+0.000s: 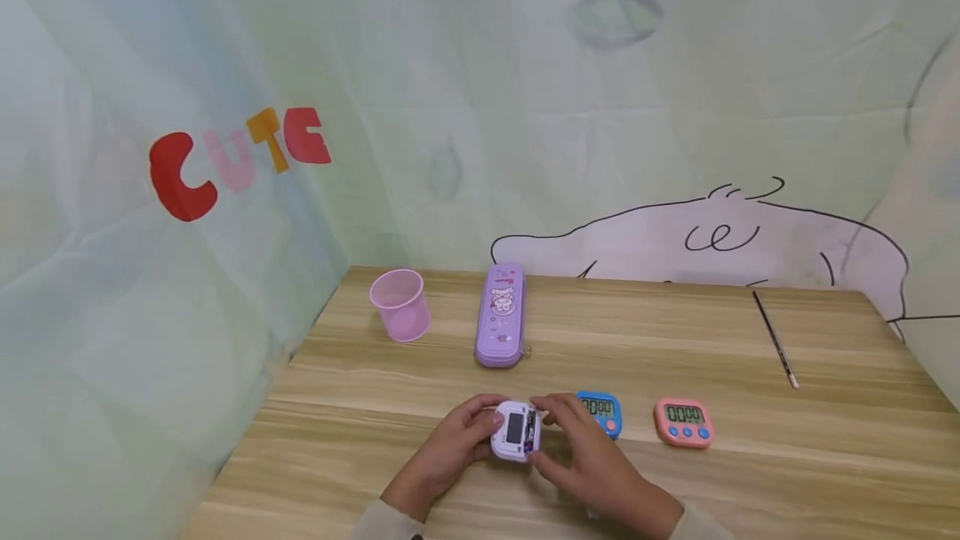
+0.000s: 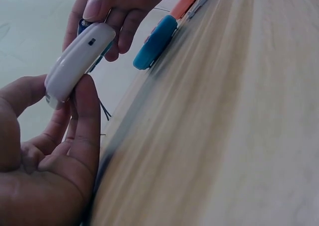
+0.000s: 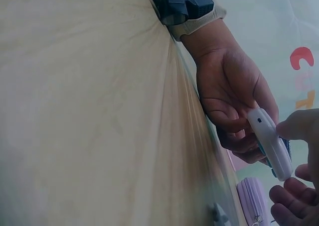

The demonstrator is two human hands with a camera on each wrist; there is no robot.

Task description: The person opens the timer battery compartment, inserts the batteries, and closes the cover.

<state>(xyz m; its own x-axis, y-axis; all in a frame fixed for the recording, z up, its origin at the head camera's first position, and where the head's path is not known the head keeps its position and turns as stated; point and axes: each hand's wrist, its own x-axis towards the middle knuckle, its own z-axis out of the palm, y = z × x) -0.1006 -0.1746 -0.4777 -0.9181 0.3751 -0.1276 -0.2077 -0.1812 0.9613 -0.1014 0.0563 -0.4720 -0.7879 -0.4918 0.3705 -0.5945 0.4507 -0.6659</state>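
My left hand (image 1: 456, 440) grips a white digital timer (image 1: 510, 433) by its left edge, thumb on top. The timer's back faces up, with a dark rectangle and an uncovered battery compartment along its right side. A dark battery (image 2: 84, 25) shows at that side in the left wrist view. My right hand (image 1: 592, 457) pinches the battery between thumb and fingers at the compartment; its exact hold is partly hidden. In the head view, a blue timer (image 1: 600, 413) lies just behind the right hand, partly covered. A pink timer (image 1: 684, 422) lies further right, display up.
Further back on the wooden table (image 1: 637, 323) stand a pink cup (image 1: 405, 319) and a purple pencil case (image 1: 501, 315) lying flat. A dark pencil (image 1: 776, 340) lies at the right. Printed cloth walls (image 1: 450, 107) rise behind and to the left.
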